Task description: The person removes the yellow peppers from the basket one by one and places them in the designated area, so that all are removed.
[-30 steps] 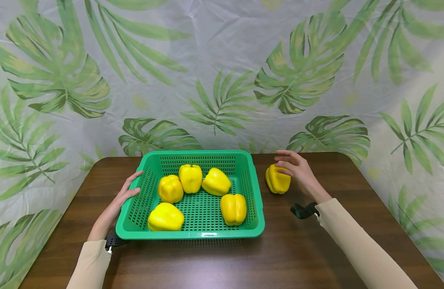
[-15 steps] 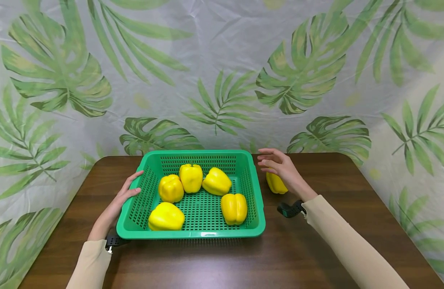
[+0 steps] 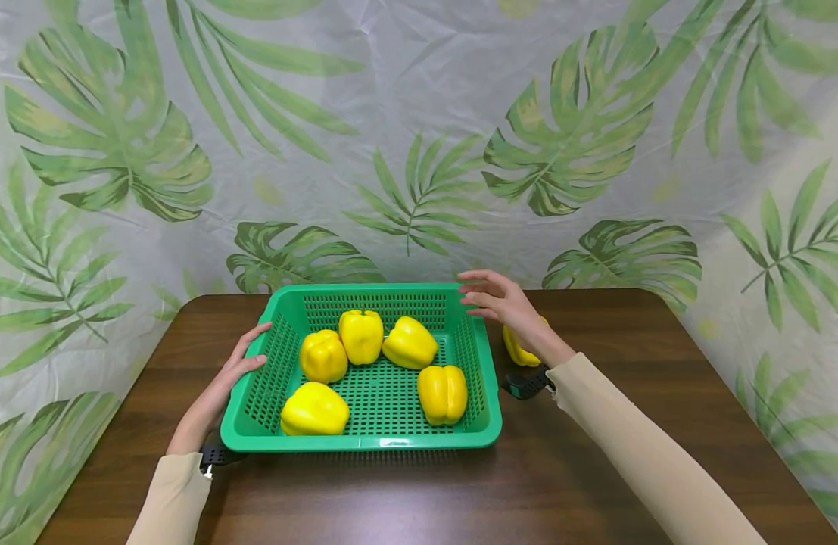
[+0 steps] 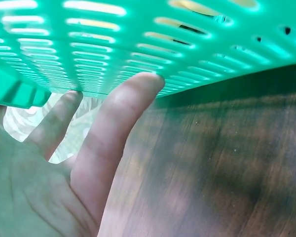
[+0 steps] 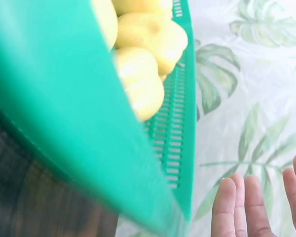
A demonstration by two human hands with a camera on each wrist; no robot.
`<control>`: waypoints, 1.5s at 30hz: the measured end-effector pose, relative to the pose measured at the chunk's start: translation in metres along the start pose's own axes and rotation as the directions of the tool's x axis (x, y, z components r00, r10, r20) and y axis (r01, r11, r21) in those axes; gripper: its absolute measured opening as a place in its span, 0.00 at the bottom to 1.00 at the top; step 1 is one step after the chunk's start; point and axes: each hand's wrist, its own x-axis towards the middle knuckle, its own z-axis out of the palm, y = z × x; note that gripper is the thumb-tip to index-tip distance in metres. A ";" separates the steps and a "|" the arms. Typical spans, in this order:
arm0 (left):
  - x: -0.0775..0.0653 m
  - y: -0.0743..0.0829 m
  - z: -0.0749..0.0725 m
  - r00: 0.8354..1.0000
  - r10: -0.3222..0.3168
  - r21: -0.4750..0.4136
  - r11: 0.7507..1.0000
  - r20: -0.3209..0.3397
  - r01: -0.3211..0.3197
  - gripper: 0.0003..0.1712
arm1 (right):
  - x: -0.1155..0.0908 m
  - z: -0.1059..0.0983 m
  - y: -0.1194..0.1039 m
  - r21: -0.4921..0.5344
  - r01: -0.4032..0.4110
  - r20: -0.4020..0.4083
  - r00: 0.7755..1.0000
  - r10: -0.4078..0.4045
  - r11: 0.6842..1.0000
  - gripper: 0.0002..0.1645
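In the head view, a green plastic basket with slotted walls holds several yellow bell peppers. My left hand touches the basket's left side; the left wrist view shows its thumb straight against the slotted wall. Over the basket's back right corner is my right hand, fingers apart and slightly bent, holding nothing. The right wrist view shows its fingertips beyond the rim against the backdrop. Another yellow bell pepper lies on the table right of the basket, partly hidden behind the right hand and wrist.
The basket stands on a dark brown wooden table. A pale cloth backdrop with green leaf prints rises behind the table's back edge and along its sides.
My right hand has moved left, from over the loose pepper to the basket's back right corner, carrying nothing. The left hand, basket and peppers stay in place.
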 end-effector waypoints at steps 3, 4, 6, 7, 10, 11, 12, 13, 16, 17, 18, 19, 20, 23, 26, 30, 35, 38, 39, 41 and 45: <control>0.000 0.001 0.000 1.000 0.003 0.002 1.000 -0.002 -0.003 0.32 | 0.005 0.008 -0.003 -0.007 -0.006 0.018 1.000 0.006 1.000 0.25; 0.001 0.001 -0.001 1.000 0.006 -0.004 1.000 -0.003 -0.006 0.32 | 0.006 0.010 -0.003 -0.008 -0.008 0.024 1.000 0.008 1.000 0.25; 0.002 0.001 -0.001 1.000 0.008 -0.017 1.000 -0.001 -0.008 0.32 | 0.009 0.016 -0.004 -0.009 -0.013 0.034 0.999 0.013 1.000 0.25; 0.002 0.001 -0.001 1.000 0.009 -0.019 1.000 0.000 -0.009 0.32 | 0.011 0.018 -0.005 -0.011 -0.013 0.040 0.999 0.013 1.000 0.24; 0.002 0.000 -0.001 1.000 0.006 -0.021 1.000 0.003 -0.006 0.32 | 0.015 0.026 -0.004 -0.013 -0.019 0.060 0.998 0.020 1.000 0.24; 0.002 0.000 -0.001 1.000 0.003 -0.016 1.000 0.004 -0.003 0.32 | 0.016 0.029 -0.004 -0.013 -0.026 0.065 0.998 0.027 1.000 0.24; 0.002 0.000 -0.001 1.000 0.005 -0.015 1.000 0.004 -0.005 0.32 | 0.018 0.031 -0.004 -0.009 -0.034 0.073 0.997 0.034 0.999 0.24; 0.001 -0.001 -0.001 1.000 0.002 -0.005 1.000 0.003 -0.002 0.32 | 0.019 0.033 -0.003 -0.007 -0.043 0.081 0.996 0.043 0.999 0.25; 0.001 -0.001 -0.001 1.000 0.003 -0.006 1.000 0.003 -0.003 0.32 | 0.023 0.039 -0.001 0.001 -0.075 0.111 0.991 0.075 0.997 0.26; 0.002 -0.001 -0.001 1.000 0.004 -0.014 1.000 0.003 -0.004 0.32 | 0.024 0.041 0.000 0.003 -0.089 0.120 0.989 0.088 0.996 0.26; 0.002 -0.001 -0.001 1.000 0.005 -0.017 1.000 0.006 -0.005 0.32 | 0.025 0.042 0.001 0.005 -0.100 0.131 0.987 0.098 0.995 0.26; 0.002 -0.001 -0.001 1.000 0.013 -0.026 1.000 0.006 -0.013 0.32 | 0.026 0.044 0.002 -0.002 -0.107 0.142 0.984 0.106 0.994 0.26; 0.003 -0.001 -0.001 1.000 0.017 -0.040 0.999 0.009 -0.017 0.32 | 0.027 0.046 0.003 -0.007 -0.116 0.151 0.982 0.115 0.993 0.26; 0.004 0.000 -0.001 1.000 0.025 -0.074 0.997 0.012 -0.024 0.31 | 0.030 0.051 0.005 -0.036 -0.144 0.163 0.975 0.148 0.989 0.26; 0.004 0.000 0.000 0.999 0.038 -0.093 0.995 0.014 -0.036 0.31 | 0.033 0.056 0.008 -0.078 -0.167 0.169 0.969 0.178 0.983 0.26; 0.005 -0.001 -0.001 0.998 0.054 -0.105 0.993 0.019 -0.051 0.31 | 0.036 0.061 0.010 -0.143 -0.190 0.186 0.959 0.215 0.971 0.26; 0.005 -0.001 -0.001 0.999 0.051 -0.097 0.994 0.017 -0.049 0.31 | 0.039 0.065 0.015 -0.219 -0.219 0.191 0.946 0.261 0.951 0.26; 0.005 -0.002 -0.001 0.998 0.061 -0.104 0.993 0.017 -0.059 0.31 | 0.041 0.067 0.019 -0.252 -0.243 0.173 0.941 0.291 0.937 0.25; 0.005 -0.002 -0.001 0.998 0.061 -0.108 0.992 0.017 -0.059 0.31 | 0.042 0.067 0.020 -0.261 -0.255 0.168 0.938 0.304 0.931 0.25; 0.005 -0.002 -0.001 0.998 0.060 -0.107 0.993 0.016 -0.057 0.31 | 0.043 0.068 0.022 -0.276 -0.278 0.164 0.930 0.330 0.920 0.25; 0.004 -0.002 -0.001 1.000 0.029 -0.073 0.997 0.011 -0.028 0.31 | 0.045 0.068 0.026 -0.307 -0.306 0.177 0.912 0.370 0.901 0.25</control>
